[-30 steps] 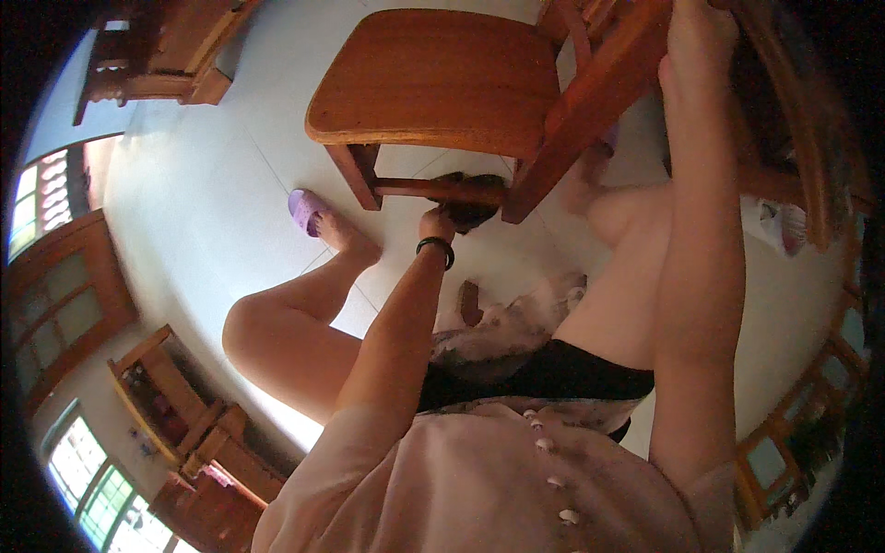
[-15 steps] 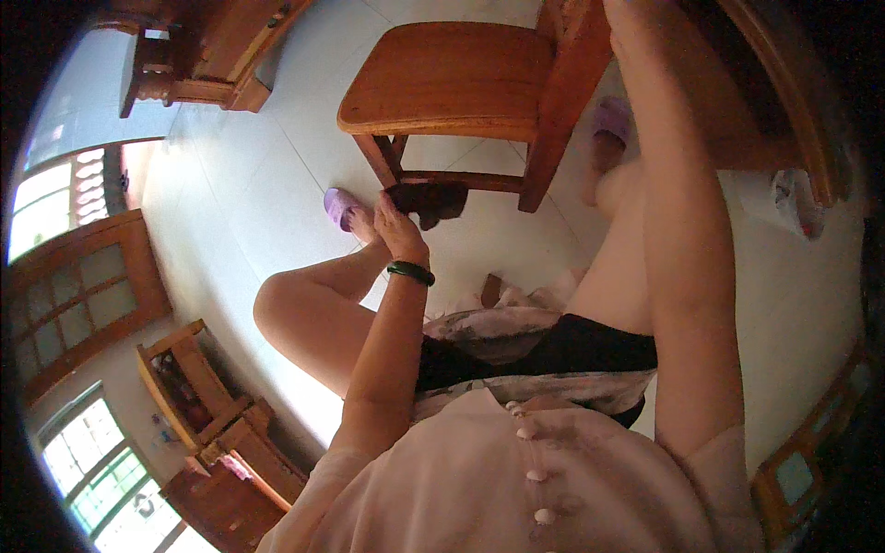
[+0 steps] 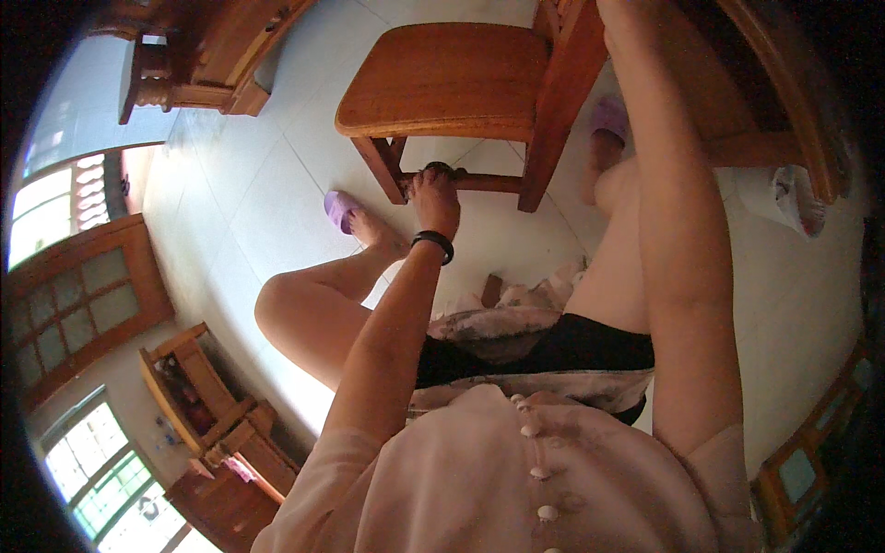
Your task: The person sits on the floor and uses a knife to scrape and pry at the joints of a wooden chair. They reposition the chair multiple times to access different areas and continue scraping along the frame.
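Observation:
A wooden chair (image 3: 438,69) stands before me, with a low rung (image 3: 493,182) between its legs. My left hand (image 3: 435,196) is closed on a dark cloth (image 3: 441,168) at that rung, near the chair's left leg; my fingers cover most of the cloth. Up at the top edge, my right hand (image 3: 619,23) grips the chair's upright wooden frame (image 3: 562,101); its fingertips are partly out of sight.
My legs are spread on the tiled floor (image 3: 240,212), feet in purple slippers (image 3: 339,207). Dark wooden furniture (image 3: 756,74) stands close on the right, near a white bag (image 3: 793,198). Other wooden furniture (image 3: 198,378), a door (image 3: 83,304) and windows line the rim.
My left hand dropped back from the rung with the dark cloth, then moved up and right onto it again. My right hand stays on the chair as the view shifted slightly.

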A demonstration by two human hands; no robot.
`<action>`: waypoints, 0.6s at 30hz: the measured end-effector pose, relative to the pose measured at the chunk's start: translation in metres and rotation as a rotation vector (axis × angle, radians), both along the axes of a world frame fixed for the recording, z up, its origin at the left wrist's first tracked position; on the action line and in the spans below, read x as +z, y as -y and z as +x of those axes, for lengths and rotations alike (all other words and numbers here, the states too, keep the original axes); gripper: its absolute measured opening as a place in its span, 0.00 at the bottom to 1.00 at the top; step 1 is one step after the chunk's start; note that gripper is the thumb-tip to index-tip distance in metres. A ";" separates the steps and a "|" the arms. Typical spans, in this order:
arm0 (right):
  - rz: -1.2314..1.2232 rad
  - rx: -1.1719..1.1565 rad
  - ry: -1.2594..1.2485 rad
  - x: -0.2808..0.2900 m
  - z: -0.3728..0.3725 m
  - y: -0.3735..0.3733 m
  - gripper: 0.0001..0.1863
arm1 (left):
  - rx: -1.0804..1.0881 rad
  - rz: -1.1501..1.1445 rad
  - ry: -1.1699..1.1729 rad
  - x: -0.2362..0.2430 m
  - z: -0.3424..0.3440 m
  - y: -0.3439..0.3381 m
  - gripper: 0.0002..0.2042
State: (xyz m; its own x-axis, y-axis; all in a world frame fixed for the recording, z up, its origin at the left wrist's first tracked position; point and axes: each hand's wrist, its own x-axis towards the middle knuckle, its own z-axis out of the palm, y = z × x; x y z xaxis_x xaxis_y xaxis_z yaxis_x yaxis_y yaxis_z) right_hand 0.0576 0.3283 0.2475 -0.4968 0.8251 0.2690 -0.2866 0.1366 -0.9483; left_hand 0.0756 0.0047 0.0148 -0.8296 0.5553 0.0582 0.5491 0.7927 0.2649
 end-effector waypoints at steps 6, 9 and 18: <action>-0.006 -0.040 0.002 0.003 0.000 0.002 0.11 | -0.221 0.044 -0.066 -0.002 0.038 -0.019 0.09; 0.003 -0.030 0.023 0.006 0.002 0.003 0.12 | -0.127 -0.120 0.134 -0.006 0.008 -0.005 0.09; 0.006 -0.035 0.061 0.002 0.005 0.004 0.12 | -0.015 -0.140 0.067 -0.018 -0.021 0.016 0.11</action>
State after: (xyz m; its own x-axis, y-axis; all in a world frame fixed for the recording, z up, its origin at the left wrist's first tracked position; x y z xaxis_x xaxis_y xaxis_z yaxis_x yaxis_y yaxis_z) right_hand 0.0624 0.3242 0.2497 -0.4829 0.8409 0.2445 -0.2233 0.1517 -0.9629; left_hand 0.0542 -0.0117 -0.0030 -0.8204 0.5668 -0.0758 0.5464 0.8160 0.1885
